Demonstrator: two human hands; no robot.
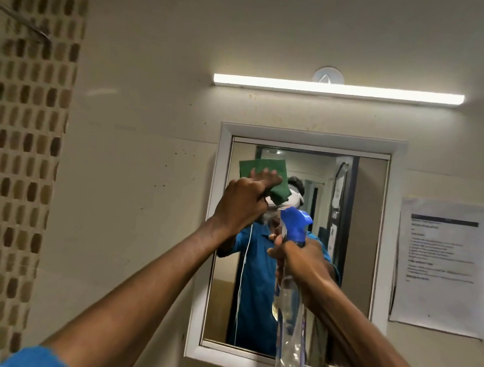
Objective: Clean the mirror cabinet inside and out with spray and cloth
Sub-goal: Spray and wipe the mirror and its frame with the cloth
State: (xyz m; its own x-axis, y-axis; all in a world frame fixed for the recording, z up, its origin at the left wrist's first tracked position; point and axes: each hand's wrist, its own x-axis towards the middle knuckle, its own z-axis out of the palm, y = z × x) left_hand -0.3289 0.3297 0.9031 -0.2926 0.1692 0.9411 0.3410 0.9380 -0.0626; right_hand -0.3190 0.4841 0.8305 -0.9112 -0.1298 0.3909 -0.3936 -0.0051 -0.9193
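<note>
Left hand presses a green cloth flat against the mirror cabinet at ten o'clock; right hand grips the spray bottle neck, nozzle forward.

Lit tube light above, printed notice at right, mosaic tile strip at left.

left hand presses cloth on mirror | right hand grips spray bottle
</note>
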